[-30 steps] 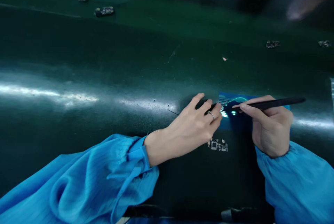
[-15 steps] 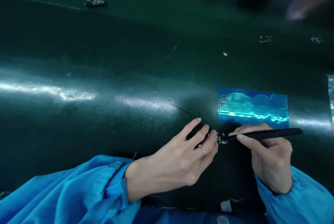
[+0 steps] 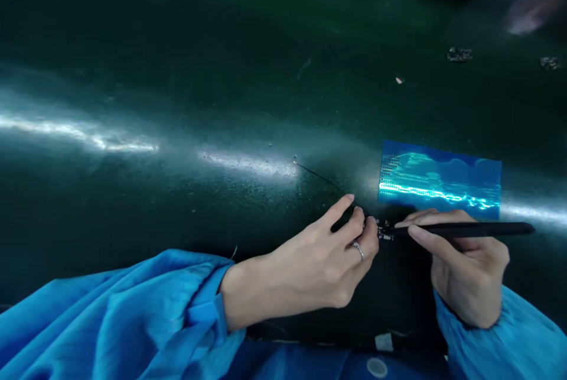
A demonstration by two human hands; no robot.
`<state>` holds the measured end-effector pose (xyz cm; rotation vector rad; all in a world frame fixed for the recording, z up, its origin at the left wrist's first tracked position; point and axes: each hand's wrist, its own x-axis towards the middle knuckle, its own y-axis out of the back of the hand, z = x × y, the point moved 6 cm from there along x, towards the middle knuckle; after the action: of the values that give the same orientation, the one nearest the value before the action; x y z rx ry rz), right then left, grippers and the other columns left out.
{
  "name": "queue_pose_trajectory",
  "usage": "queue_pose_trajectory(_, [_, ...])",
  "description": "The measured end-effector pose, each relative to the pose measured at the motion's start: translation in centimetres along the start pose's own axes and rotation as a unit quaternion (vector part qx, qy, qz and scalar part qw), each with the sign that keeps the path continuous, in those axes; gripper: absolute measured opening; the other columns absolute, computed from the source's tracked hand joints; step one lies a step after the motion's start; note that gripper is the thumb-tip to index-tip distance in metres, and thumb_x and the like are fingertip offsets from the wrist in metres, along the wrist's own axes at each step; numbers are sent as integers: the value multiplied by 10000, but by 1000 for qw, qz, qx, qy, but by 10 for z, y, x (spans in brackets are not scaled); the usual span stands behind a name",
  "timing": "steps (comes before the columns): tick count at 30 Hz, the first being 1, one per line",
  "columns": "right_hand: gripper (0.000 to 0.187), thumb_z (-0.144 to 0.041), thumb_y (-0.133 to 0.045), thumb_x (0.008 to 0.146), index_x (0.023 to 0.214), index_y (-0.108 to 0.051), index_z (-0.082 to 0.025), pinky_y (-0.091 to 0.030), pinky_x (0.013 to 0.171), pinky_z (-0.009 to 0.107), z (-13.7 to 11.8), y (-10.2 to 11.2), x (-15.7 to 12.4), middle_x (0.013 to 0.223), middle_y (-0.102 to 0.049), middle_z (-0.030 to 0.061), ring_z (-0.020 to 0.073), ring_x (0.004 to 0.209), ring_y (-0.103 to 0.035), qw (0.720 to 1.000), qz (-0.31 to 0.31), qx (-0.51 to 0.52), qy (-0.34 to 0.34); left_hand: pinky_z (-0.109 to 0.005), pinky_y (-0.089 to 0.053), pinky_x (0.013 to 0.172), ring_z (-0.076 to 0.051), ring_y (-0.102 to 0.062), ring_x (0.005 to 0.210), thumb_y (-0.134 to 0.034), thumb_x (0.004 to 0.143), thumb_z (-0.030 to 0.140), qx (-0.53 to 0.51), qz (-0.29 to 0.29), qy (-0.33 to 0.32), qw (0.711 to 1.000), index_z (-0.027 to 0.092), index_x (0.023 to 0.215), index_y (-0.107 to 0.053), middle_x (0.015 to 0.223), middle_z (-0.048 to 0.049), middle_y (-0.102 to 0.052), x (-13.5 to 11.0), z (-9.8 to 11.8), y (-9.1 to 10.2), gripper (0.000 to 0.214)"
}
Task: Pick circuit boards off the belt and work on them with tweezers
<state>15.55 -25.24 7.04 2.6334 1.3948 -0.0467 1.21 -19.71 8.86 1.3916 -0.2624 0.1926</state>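
Note:
My left hand (image 3: pixel 319 259), wearing a ring, has its fingers bent at the left side of a small circuit board (image 3: pixel 385 230) with silvery parts. Its fingertips hold the board's edge and cover part of it. A thin black wire (image 3: pixel 322 178) runs up and left from near these fingertips, ending in a tiny bright tip on the table. My right hand (image 3: pixel 465 265) pinches a slim black pen-like tool (image 3: pixel 482 229) between thumb and fingers. The tool lies nearly level, its narrow tip at the board's right side. Whether the tip touches a part is too small to tell.
Just beyond my right hand lies a shiny blue rectangular sheet (image 3: pixel 443 179) with a dotted pattern. Small dark assemblies (image 3: pixel 459 55) sit farther back on the dark green table (image 3: pixel 199 72). A pinkish scrap (image 3: pixel 399 80) lies there too. Something blurred shows at the top right.
The view has shifted slightly, so the sheet and both hands appear a bit farther right and the far-left pieces higher. Both hands keep the same grips, and more of the wire shows.

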Motion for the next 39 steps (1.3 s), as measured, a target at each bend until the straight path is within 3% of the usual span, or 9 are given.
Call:
queue_pose_trajectory(11, [230,-49,-654,777,823,-724,-263,-490,743,347,-2,-1,-3,778,-664,-23,203,797,-616,1000,-17,-14,15,-504,-441,949,-292,-582,1003,-401,899,79,-6,25,5,1000,61,1068,-635,1073,-138,-621,-1,-1,1,290])
queue_pose_trajectory(25, [208,-80,-666,772,800,-723,-277,-485,750,408,-2,-2,-3,764,-676,-4,239,789,-624,1000,-13,-28,8,-504,-442,960,-293,-585,1002,-470,884,103,-4,23,0,1000,32,1107,-601,1073,-142,-610,-3,0,-1,268])
queue_pose_trajectory(39, [222,-72,-659,768,822,-721,-278,-474,754,398,-4,-4,-3,774,-681,-18,232,776,-622,1000,-15,-23,13,-504,-455,939,-294,-595,976,-483,874,95,2,22,-2,1000,38,1111,-606,1070,-131,-615,-3,0,1,273])
